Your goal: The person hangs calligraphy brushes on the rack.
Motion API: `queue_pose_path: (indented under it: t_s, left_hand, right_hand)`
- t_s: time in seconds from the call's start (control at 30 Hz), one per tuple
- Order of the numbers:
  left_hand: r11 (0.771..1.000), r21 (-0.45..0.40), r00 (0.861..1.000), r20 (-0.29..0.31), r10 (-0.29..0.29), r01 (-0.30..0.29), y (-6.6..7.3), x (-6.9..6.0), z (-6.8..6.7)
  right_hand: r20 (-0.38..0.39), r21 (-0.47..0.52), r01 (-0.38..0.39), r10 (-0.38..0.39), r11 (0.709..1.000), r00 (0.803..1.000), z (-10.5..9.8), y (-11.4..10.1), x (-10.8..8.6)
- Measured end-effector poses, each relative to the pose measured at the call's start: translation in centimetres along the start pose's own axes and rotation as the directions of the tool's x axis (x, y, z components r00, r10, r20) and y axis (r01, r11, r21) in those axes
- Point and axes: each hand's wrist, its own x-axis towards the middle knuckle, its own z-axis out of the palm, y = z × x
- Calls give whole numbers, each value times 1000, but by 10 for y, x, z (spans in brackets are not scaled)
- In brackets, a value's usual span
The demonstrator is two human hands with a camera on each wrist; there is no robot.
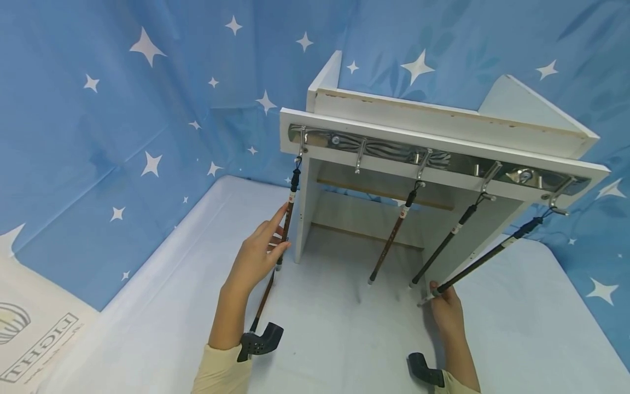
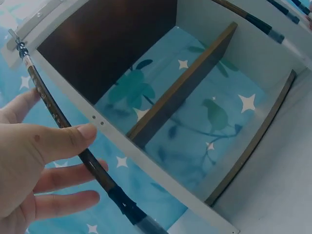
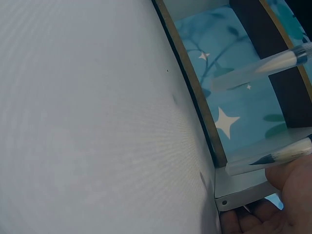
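A white wooden rack (image 1: 443,143) carries a metal hook strip, from which several writing brushes hang by loops. My left hand (image 1: 261,249) is at the leftmost writing brush (image 1: 287,221), its thumb in front of the dark handle and its fingers behind. In the left wrist view, that brush (image 2: 51,107) slants down across the thumb. Low on the rack's right side panel, my right hand (image 1: 447,312) grips the panel end (image 3: 246,196), thumb above and fingers curled below. The rightmost brush (image 1: 487,256) passes in front of that hand; its clear-capped tip (image 3: 273,158) lies beside the thumb.
Two more hanging brushes, a brown one (image 1: 391,241) and a dark one (image 1: 445,246), are between my hands. The second hook (image 1: 361,156) bears nothing. A thin brown rod (image 1: 264,300) lies near my left wrist on the white table (image 1: 334,339). Blue star-printed cloth (image 1: 197,82) stands behind.
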Motion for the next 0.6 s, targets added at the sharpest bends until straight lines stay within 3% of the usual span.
queue_pose_path:
  t_s: [0.23,0.4,0.47,0.5,0.57,0.6]
  left_hand:
    - [997,41,996,60,-62,59,-2,0,2]
    - [989,51,981,133,-144,138,-4,1,3]
    - [979,52,959,195,-203,196,-6,1,4]
    - [971,57,942,235,-238,231,-8,1,4]
    - [946,90,890,321,-323,311,-11,0,6]
    - [929,119,856,362,-370,351,-13,-1,7]
  right_hand:
    - [0,-1,-8,8,1000,1000,0,0,0]
    - [-2,-4,-8,8,1000,1000,1,0,0]
    - [-3,-1,-7,7,1000,1000,1,-1,0]
    - [-2,0,-8,8,1000,1000,1,-1,0]
    - [-1,5,-8,8,1000,1000,1,-1,0]
    - [0,6,-8,8,1000,1000,1,-1,0]
